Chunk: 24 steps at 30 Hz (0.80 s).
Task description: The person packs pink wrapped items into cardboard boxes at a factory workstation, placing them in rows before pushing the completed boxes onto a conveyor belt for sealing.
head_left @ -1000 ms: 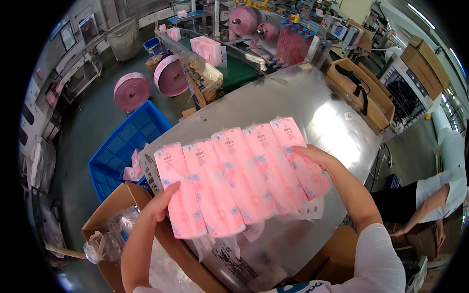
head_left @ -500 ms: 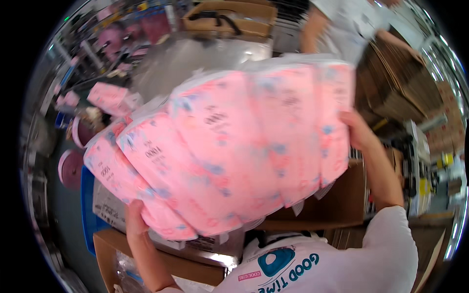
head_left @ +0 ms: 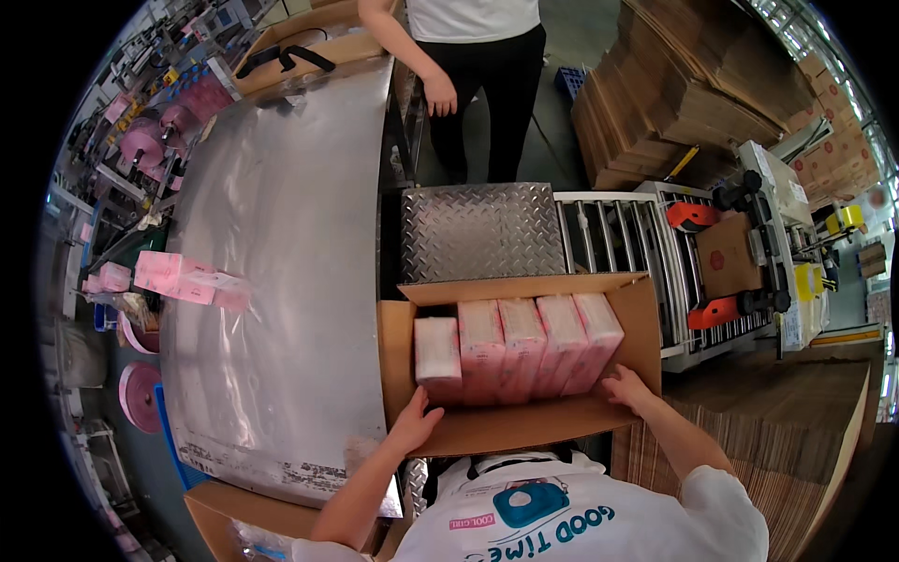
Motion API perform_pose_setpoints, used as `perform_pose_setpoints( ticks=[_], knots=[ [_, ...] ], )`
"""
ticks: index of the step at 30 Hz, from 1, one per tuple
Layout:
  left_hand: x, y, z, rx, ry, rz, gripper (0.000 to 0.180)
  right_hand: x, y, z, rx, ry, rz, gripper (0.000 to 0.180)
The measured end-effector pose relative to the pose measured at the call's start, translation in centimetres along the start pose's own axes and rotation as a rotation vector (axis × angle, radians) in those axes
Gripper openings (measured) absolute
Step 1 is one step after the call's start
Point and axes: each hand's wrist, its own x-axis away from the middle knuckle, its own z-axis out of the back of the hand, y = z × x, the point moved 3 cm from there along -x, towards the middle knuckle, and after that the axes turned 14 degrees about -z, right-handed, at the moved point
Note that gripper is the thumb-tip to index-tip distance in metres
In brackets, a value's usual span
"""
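Note:
An open brown cardboard carton [head_left: 515,436] stands right in front of me. Inside, several pink tissue packs [head_left: 482,351] stand on end in a row, their pale ends up; the leftmost pack [head_left: 437,351] sits a little apart from the others. At the carton's near left corner is my left hand [head_left: 415,426], thumb and fingers apart, beside the leftmost pack. My right hand [head_left: 632,389] reaches over the near right corner, fingers loosely stretched next to the rightmost pack [head_left: 597,328]. Neither hand grips a pack, though the right fingertips are partly hidden.
Left of the carton lies a wide metal table [head_left: 290,234] with another pink pack [head_left: 178,276] at its far-left edge. Beyond the carton are a treadplate platform [head_left: 482,229] and a roller conveyor [head_left: 618,234] with a taping machine [head_left: 721,267]. A co-worker [head_left: 482,84] stands ahead; flat cardboard stacks [head_left: 665,94] rise at right.
The row of pink packs, held up between both hands, has gone down into the carton. My hands have let go and moved closer together at its near corners.

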Motion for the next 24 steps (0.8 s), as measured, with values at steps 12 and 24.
perform_pose_setpoints(
  ticks=[12,24],
  knots=[
    [-3.2,10.6,-3.3,-1.05,-0.209,-0.613,0.067,3.7,-7.9,-2.0,0.838,0.188,0.581,0.098],
    [-21.0,1.9,-2.7,-1.119,-0.365,-0.291,0.075,-10.1,-18.5,-11.9,1.001,0.128,0.442,0.098]
  ],
)
